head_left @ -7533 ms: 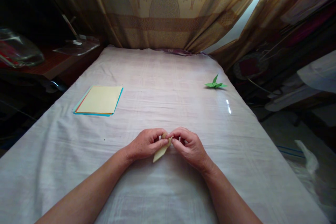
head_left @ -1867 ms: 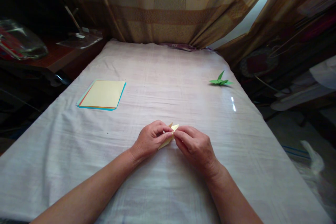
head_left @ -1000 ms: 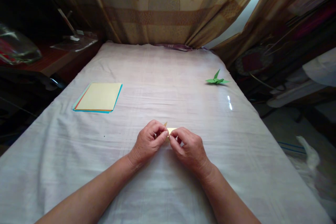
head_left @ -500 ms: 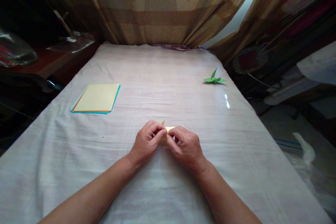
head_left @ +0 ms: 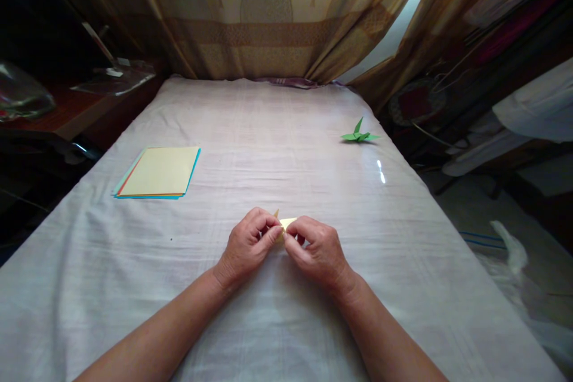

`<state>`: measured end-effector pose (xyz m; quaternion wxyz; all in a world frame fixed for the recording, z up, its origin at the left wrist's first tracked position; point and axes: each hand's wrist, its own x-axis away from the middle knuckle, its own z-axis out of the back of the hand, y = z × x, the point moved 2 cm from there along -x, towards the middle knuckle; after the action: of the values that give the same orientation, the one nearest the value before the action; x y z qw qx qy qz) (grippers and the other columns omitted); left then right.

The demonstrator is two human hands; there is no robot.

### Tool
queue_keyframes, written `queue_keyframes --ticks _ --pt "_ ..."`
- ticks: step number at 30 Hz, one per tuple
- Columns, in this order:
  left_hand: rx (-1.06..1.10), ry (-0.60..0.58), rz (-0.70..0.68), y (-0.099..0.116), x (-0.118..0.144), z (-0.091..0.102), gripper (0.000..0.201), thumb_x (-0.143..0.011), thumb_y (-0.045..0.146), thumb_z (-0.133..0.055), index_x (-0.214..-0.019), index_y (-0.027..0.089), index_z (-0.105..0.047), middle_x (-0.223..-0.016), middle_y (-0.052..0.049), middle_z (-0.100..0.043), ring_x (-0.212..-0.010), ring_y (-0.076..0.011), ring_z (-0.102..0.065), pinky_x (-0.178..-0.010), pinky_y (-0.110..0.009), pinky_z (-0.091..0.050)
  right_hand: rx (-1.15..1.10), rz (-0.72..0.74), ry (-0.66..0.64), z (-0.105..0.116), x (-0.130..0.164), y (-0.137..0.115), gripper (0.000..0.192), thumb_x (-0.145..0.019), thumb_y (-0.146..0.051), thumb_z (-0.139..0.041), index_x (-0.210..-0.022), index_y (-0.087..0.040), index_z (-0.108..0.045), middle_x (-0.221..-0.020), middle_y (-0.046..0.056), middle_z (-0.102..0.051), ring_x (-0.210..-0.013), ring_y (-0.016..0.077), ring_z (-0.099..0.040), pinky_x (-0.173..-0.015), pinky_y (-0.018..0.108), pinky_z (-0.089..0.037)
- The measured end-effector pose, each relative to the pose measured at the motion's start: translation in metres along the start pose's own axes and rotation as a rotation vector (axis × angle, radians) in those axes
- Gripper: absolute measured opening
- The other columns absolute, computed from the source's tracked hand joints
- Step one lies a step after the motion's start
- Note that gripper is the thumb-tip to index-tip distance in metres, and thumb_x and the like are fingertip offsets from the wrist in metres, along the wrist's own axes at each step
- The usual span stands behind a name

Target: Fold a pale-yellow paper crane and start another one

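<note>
Between my hands is a small folded piece of yellow paper (head_left: 287, 223). Its pale flap shows by my right fingers, and a darker yellow point sticks up behind my left fingers. My left hand (head_left: 251, 240) pinches it with thumb and forefinger from the left. From the right, my right hand (head_left: 317, 250) grips it between thumb and fingertips. The fingertips of both hands nearly meet, and they hide most of the folded shape.
A stack of square coloured paper (head_left: 159, 171), pale yellow on top, lies at the left. A green origami crane (head_left: 360, 135) sits near the right edge. A pale cloth (head_left: 268, 125) covers the surface; a curtain (head_left: 268, 12) hangs behind it.
The whole view has shifted slightly, so things appear a little lower and farther left. Both hands still pinch the yellow paper; slightly more of its pale flap shows between them.
</note>
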<state>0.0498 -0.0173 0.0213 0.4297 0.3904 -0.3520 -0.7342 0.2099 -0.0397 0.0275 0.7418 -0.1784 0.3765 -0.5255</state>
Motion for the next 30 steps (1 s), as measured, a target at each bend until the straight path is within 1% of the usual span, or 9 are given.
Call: queue_keyframes --ticks 6,10,13,17,19,21,23,25,30 --pt "0.069 0.016 0.032 -0.002 -0.002 0.001 0.012 -0.085 0.023 -0.058 -0.075 0.019 -0.063 -0.075 0.0 -0.058 -0.071 -0.0126 -0.054 -0.063 -0.022 -0.043 -0.018 -0.042 -0.023 -0.003 0.001 -0.001 0.006 -0.081 -0.024 -0.059 -0.079 -0.02 -0.061 -0.071 0.0 -0.062 -0.058 0.0109 -0.054 -0.057 0.022 -0.039" --pt "0.089 0.008 0.035 -0.002 0.0 0.001 0.011 -0.084 0.024 -0.059 -0.075 0.019 -0.063 -0.075 -0.001 -0.058 -0.071 -0.0127 -0.054 -0.064 -0.022 -0.044 -0.033 -0.006 -0.013 -0.006 0.001 -0.001 0.011 -0.084 -0.02 -0.055 -0.075 -0.021 -0.061 -0.068 -0.001 -0.062 -0.061 0.0112 -0.054 -0.06 0.022 -0.039" --pt "0.106 0.004 0.071 -0.005 0.001 0.004 0.012 -0.085 0.029 -0.061 -0.08 0.019 -0.063 -0.077 0.0 -0.059 -0.064 -0.0104 -0.052 -0.058 -0.021 -0.042 -0.046 -0.008 -0.002 -0.004 -0.001 0.002 0.014 -0.085 -0.019 -0.055 -0.073 -0.021 -0.061 -0.067 -0.001 -0.061 -0.061 0.0112 -0.054 -0.06 0.022 -0.039" --pt "0.089 0.082 0.15 -0.013 -0.003 0.013 0.016 -0.085 0.034 -0.063 -0.089 0.019 -0.062 -0.078 0.001 -0.058 -0.058 -0.0086 -0.05 -0.054 -0.019 -0.042 -0.045 -0.001 -0.022 0.0 -0.003 0.006 0.013 -0.086 -0.019 -0.056 -0.075 -0.021 -0.063 -0.069 0.0 -0.062 -0.062 0.0115 -0.055 -0.061 0.023 -0.04" --pt "0.069 0.088 0.125 -0.015 -0.006 0.016 0.02 -0.084 0.034 -0.065 -0.098 0.02 -0.065 -0.081 0.001 -0.059 -0.06 -0.0089 -0.052 -0.056 -0.02 -0.043 -0.047 0.004 -0.032 -0.001 -0.003 0.006 0.013 -0.086 -0.018 -0.055 -0.077 -0.021 -0.063 -0.071 0.0 -0.062 -0.063 0.0116 -0.055 -0.062 0.023 -0.041" --pt "0.055 0.04 0.065 -0.015 -0.009 0.017 0.021 -0.084 0.032 -0.065 -0.102 0.022 -0.069 -0.082 0.0 -0.059 -0.062 -0.0095 -0.052 -0.057 -0.02 -0.044 -0.043 0.006 -0.034 -0.002 -0.002 0.006 0.013 -0.086 -0.019 -0.056 -0.076 -0.021 -0.063 -0.071 0.0 -0.062 -0.063 0.0117 -0.055 -0.062 0.023 -0.041" --pt "0.052 -0.002 0.014 -0.013 -0.01 0.016 0.015 -0.085 0.03 -0.063 -0.094 0.022 -0.072 -0.079 -0.001 -0.06 -0.066 -0.0111 -0.054 -0.06 -0.021 -0.045 -0.035 0.009 -0.036 -0.003 -0.001 0.007 0.013 -0.087 -0.019 -0.056 -0.076 -0.021 -0.063 -0.07 0.0 -0.062 -0.063 0.0117 -0.056 -0.062 0.022 -0.041" --pt "0.053 -0.01 0.018 -0.013 -0.01 0.015 0.013 -0.086 0.029 -0.061 -0.085 0.02 -0.071 -0.077 -0.002 -0.062 -0.07 -0.0125 -0.056 -0.063 -0.022 -0.045 -0.023 0.014 -0.038 -0.003 -0.001 0.007 0.013 -0.087 -0.019 -0.056 -0.077 -0.021 -0.063 -0.071 0.0 -0.062 -0.064 0.0118 -0.056 -0.063 0.022 -0.041" --pt "0.057 -0.03 0.166 -0.018 -0.008 0.014 0.016 -0.086 0.03 -0.055 -0.081 0.018 -0.065 -0.074 0.001 -0.062 -0.064 -0.0112 -0.054 -0.062 -0.021 -0.044 -0.001 0.018 -0.057 -0.002 -0.001 0.01 0.014 -0.087 -0.018 -0.054 -0.077 -0.021 -0.063 -0.072 0.0 -0.062 -0.065 0.0119 -0.057 -0.062 0.022 -0.041"
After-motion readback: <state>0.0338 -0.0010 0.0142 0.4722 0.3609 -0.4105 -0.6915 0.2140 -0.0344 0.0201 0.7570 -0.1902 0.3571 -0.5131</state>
